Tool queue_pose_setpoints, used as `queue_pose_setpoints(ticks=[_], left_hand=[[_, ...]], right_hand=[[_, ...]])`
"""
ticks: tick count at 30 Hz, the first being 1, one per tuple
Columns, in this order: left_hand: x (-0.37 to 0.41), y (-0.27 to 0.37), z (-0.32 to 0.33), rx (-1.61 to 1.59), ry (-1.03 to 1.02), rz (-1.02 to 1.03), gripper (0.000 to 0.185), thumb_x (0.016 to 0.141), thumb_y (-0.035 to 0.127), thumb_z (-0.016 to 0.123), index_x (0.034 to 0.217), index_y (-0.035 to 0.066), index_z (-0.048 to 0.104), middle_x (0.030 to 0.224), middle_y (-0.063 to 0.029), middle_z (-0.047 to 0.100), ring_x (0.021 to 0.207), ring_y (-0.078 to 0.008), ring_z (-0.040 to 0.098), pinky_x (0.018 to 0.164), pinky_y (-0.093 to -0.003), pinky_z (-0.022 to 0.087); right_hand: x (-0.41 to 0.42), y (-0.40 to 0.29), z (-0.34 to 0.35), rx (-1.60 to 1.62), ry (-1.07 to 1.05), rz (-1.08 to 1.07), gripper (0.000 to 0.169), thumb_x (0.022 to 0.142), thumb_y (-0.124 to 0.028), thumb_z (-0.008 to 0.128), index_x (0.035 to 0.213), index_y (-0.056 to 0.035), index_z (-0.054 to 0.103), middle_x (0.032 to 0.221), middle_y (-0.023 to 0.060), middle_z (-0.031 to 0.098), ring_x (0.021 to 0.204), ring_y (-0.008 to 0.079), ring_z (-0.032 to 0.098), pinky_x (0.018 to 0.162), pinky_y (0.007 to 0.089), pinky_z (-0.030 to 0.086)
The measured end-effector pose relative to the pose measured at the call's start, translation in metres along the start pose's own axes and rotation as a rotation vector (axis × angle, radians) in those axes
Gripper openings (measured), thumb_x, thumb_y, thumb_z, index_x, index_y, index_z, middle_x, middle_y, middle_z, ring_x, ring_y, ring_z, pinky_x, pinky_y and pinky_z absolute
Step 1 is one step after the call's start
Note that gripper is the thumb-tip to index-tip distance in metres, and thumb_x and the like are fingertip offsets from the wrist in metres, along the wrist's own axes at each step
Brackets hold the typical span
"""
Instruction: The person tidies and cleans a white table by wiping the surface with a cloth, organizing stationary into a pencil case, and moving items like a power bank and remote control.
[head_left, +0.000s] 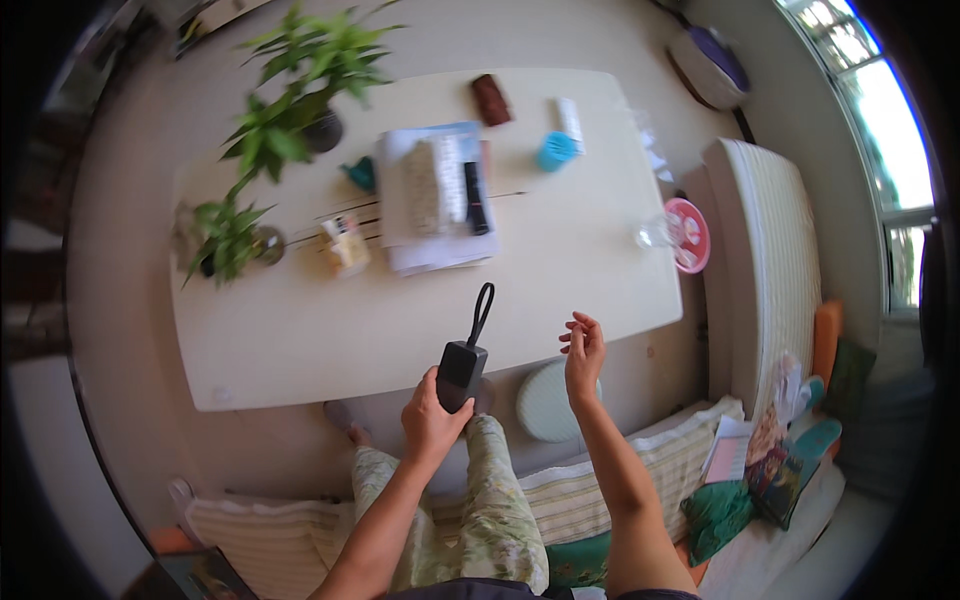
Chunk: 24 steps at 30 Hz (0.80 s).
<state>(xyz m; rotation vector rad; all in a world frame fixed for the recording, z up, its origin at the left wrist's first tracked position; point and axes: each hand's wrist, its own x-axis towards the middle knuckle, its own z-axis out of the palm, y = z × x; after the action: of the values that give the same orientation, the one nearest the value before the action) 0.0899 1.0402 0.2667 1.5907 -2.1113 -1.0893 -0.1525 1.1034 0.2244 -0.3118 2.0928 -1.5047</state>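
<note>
My left hand (437, 416) grips a dark power bank (461, 369) by its lower part, just off the near edge of the white table (300, 345). A black cable loop (482, 313) stands out from its far end. To the right, my right hand (585, 346) is raised near the table's edge, fingers loosely bent and apart, holding nothing. Beyond the power bank, a stack of papers (439, 259) lies on the table with a patterned pouch-like thing (425, 187) and a black elongated object (475, 199) on top.
Potted plants (322, 131) and a tissue pack (346, 246) are at left on the table. Farther right are a blue cup (556, 151), a brown case (491, 100) and a clear container (656, 232). A pink basin (691, 236) adjoins the right edge; a round stool (551, 401) stands below the near edge.
</note>
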Motion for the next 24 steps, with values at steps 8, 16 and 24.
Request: queue_pose_setpoints(ticks=[8, 16, 24], left_hand=[[0.002, -0.128, -0.145, -0.037, 0.176, -0.184, 0.07, 0.067, 0.027, 0.079, 0.125, 0.002, 0.049, 0.102, -0.019, 0.065, 0.088, -0.0367, 0.065, 0.073, -0.0443, 0.052], [0.012, -0.278, -0.292, -0.056, 0.362, -0.358, 0.074, 0.068, 0.028, 0.078, 0.128, 0.001, 0.047, 0.109, -0.0212, 0.062, 0.098, -0.0383, 0.062, 0.081, -0.0444, 0.051], [0.029, -0.375, -0.384, -0.082, 0.587, -0.512, 0.067, 0.067, 0.025, 0.079, 0.124, 0.002, 0.052, 0.098, -0.0182, 0.066, 0.085, -0.0343, 0.066, 0.074, -0.0414, 0.053]], right_hand=[[-0.134, -0.022, 0.237, -0.031, -0.436, -0.082, 0.018, 0.1, -0.011, 0.045, 0.108, -0.0037, 0.06, 0.094, 0.0047, 0.064, 0.075, 0.0089, 0.059, 0.063, 0.0233, 0.047], [-0.246, -0.02, 0.472, -0.117, -0.789, -0.283, 0.019, 0.095, -0.002, 0.048, 0.108, -0.0038, 0.062, 0.098, 0.0093, 0.065, 0.08, 0.0169, 0.065, 0.064, 0.0292, 0.052], [-0.22, 0.012, 0.663, -0.693, -0.701, -0.936, 0.057, 0.081, 0.003, 0.054, 0.136, -0.0049, 0.042, 0.13, 0.0192, 0.049, 0.119, 0.0384, 0.047, 0.096, 0.0458, 0.043]])
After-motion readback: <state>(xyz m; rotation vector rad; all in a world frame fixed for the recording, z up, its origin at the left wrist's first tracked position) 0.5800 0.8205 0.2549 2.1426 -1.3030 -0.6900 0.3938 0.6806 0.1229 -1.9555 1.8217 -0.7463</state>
